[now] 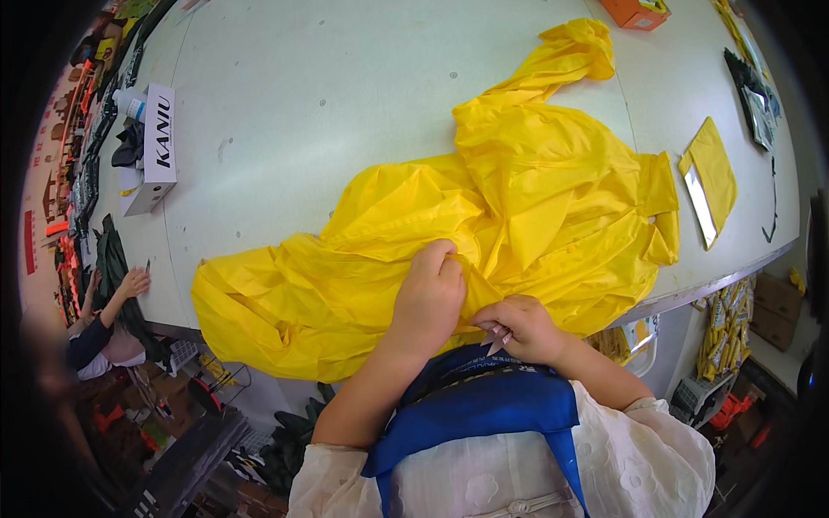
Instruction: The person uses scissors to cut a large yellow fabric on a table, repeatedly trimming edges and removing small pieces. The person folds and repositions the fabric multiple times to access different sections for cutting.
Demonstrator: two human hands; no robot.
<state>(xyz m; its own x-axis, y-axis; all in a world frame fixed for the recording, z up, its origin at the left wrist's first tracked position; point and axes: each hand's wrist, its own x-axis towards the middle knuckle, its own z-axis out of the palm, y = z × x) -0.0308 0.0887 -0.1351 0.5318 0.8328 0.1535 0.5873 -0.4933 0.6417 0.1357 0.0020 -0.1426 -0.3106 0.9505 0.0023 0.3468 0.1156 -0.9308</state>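
A crumpled yellow raincoat (553, 181) of smooth, slightly shiny cloth lies spread across the table's near side, with one sleeve stretching toward the far side. My left hand (430, 295) is closed on a fold of it near the middle. Just to the right and nearer to me, my right hand (530, 331) is closed too. Small thread snips (495, 337) with pale, pointed blades poke out of its fingers, close beside the yellow cloth edge. The fingers hide most of their handle.
The pale table (259, 104) carries a white box (159, 147) at the left, an orange box (636, 12) at the far right and a folded yellow pouch (712, 177). A dark packet (753, 99) lies beyond it. Another person's hand (135, 282) rests at the left edge.
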